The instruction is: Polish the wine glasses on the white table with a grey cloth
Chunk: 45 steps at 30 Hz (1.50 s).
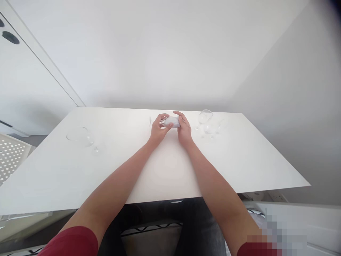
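Over the far middle of the table, a clear, rounded glass vessel [171, 122] lies sideways between my hands. Its narrower end points left, and its exact kind is hard to make out. My left hand [159, 128] is closed around the left end, the thumb along the near side. At the opposite end my right hand [184, 128] is closed on the vessel, with one finger raised off the far side. The fingers partly cover both ends.
A transparent glass piece [80, 137] stands at the table's left. To the right are a round clear glass [206, 116] and several small transparent pieces, barely visible against the white table [165, 170]. A wall [160, 53] rises behind the table.
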Each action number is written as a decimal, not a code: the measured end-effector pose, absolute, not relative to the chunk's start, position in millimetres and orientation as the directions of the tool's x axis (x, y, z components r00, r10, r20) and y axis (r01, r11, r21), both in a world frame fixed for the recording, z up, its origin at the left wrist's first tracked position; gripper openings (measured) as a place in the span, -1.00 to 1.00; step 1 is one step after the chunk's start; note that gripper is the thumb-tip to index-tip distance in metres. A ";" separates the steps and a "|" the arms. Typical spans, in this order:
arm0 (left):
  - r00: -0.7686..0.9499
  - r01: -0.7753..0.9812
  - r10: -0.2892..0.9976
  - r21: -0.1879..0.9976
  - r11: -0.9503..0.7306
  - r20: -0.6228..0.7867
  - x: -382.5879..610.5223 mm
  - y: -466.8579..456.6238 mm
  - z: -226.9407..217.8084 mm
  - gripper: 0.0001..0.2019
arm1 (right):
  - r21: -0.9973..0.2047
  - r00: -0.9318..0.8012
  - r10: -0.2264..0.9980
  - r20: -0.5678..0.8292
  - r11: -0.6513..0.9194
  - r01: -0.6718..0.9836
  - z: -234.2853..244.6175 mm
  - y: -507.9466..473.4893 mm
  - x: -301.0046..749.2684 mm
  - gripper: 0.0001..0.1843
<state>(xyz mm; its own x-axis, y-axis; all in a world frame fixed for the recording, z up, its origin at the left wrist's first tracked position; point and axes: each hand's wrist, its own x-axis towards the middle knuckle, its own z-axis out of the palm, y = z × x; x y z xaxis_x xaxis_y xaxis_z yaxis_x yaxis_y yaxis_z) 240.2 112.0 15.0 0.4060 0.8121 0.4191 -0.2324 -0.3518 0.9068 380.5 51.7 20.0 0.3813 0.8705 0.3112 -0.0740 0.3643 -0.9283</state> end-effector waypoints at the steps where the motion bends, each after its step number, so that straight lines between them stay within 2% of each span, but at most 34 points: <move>1: 0.381 -0.205 0.840 0.921 -0.332 0.388 240.6 112.1 15.2 -0.52 | -0.923 0.385 0.855 0.346 0.385 -0.024 21.3 50.3 379.0 -0.55; 5: 0.284 -0.143 0.920 0.961 -0.237 0.269 241.6 112.9 15.3 -0.57 | -0.899 0.295 0.851 0.435 0.430 0.084 23.6 46.8 373.4 -0.58; 7: 0.309 -0.183 0.908 0.955 -0.234 0.282 241.1 112.9 14.9 -0.60 | -0.905 0.301 0.857 0.418 0.420 0.060 22.1 48.1 372.7 -0.62; 9: 0.395 -0.272 0.856 0.932 -0.239 0.335 240.4 112.9 14.0 -0.62 | -0.918 0.363 0.865 0.347 0.392 -0.057 19.2 51.5 374.9 -0.65; 11: 0.469 -0.352 0.796 0.908 -0.229 0.383 240.0 113.1 12.9 -0.53 | -0.905 0.405 0.876 0.261 0.368 -0.214 16.0 55.4 380.0 -0.63; 14: 0.511 -0.341 0.760 0.906 -0.250 0.402 240.5 112.8 12.7 -0.47 | -0.879 0.386 0.899 0.204 0.342 -0.333 14.4 58.8 387.6 -0.62; 16: 0.497 -0.295 0.767 0.910 -0.290 0.406 241.1 112.0 14.2 -0.51 | -0.892 0.388 0.890 0.238 0.358 -0.275 16.4 57.8 389.1 -0.65; 18: 0.456 -0.237 0.801 0.921 -0.310 0.387 241.3 111.0 16.1 -0.54 | -0.906 0.406 0.859 0.312 0.397 -0.144 19.8 54.6 386.9 -0.66; 22: 0.349 -0.123 0.904 0.969 -0.217 0.246 241.8 111.5 15.3 -0.55 | -0.901 0.336 0.841 0.425 0.430 0.063 23.7 48.8 378.6 -0.59; 25: 0.386 -0.228 0.888 0.958 -0.172 0.251 242.7 114.5 9.3 -0.54 | -0.916 0.340 0.859 0.384 0.400 0.025 20.7 51.4 376.4 -0.57; 28: 0.502 -0.342 0.809 0.929 -0.139 0.306 242.9 116.2 5.5 -0.35 | -0.923 0.374 0.887 0.272 0.350 -0.159 17.1 57.3 378.4 -0.54; 29: 0.505 -0.340 0.805 0.929 -0.145 0.311 242.7 116.0 5.8 -0.30 | -0.916 0.363 0.897 0.251 0.341 -0.209 16.7 58.5 379.2 -0.54; 31: 0.454 -0.275 0.836 0.941 -0.198 0.309 241.8 114.3 8.4 -0.34 | -0.903 0.338 0.904 0.261 0.352 -0.247 17.1 58.8 379.9 -0.57; 35: 0.317 -0.073 0.918 0.971 -0.228 0.239 240.8 111.4 13.6 -0.51 | -0.897 0.315 0.860 0.401 0.439 -0.058 18.9 54.9 378.2 -0.66; 37: 0.303 -0.070 0.927 0.975 -0.209 0.220 241.4 112.5 12.8 -0.53 | -0.899 0.299 0.858 0.419 0.439 0.001 17.4 55.1 377.9 -0.66; 41: 0.433 -0.250 0.836 0.936 -0.248 0.337 242.6 116.6 8.4 -0.45 | -0.903 0.366 0.889 0.275 0.369 -0.219 11.9 61.8 382.1 -0.58; 43: 0.470 -0.263 0.793 0.920 -0.292 0.386 242.0 116.5 8.8 -0.40 | -0.881 0.384 0.893 0.234 0.362 -0.304 11.4 64.1 384.7 -0.56; 45: 0.445 -0.210 0.809 0.923 -0.323 0.384 240.9 114.7 11.3 -0.41 | -0.880 0.366 0.893 0.263 0.377 -0.288 13.6 63.0 385.4 -0.58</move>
<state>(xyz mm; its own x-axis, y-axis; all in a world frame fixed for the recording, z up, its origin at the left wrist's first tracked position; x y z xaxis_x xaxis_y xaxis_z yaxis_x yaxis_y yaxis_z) 240.9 114.7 11.3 0.4450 0.8089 0.3841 -0.2104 -0.3225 0.9229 385.4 63.0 13.6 0.3661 0.8927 0.2629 -0.2883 0.3774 -0.8800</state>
